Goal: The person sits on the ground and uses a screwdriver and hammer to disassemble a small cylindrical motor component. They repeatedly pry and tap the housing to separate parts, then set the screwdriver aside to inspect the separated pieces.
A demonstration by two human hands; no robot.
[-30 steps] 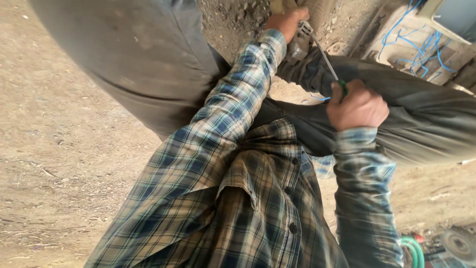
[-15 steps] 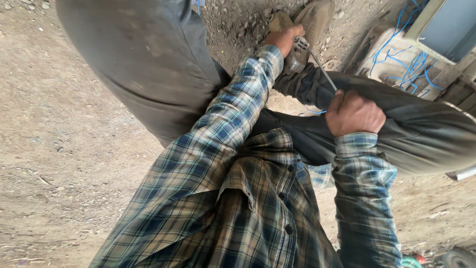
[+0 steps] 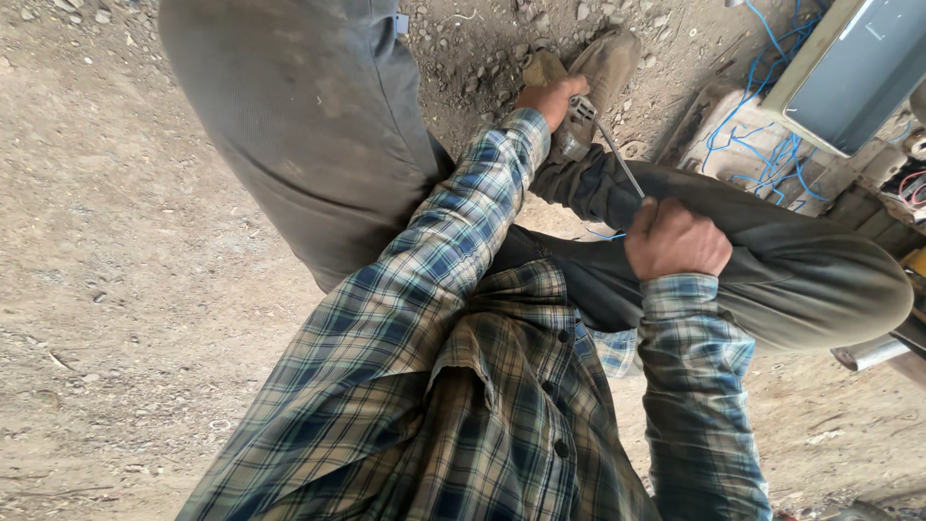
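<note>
Metal rod [image 3: 617, 159] is stretching from the small grey part [image 3: 577, 118] back toward the knee — left hand [image 3: 550, 96] is gripping that part beside the boot [image 3: 603, 63], right hand [image 3: 675, 239] is clenching the rod's near end, probably bracing it.
</note>
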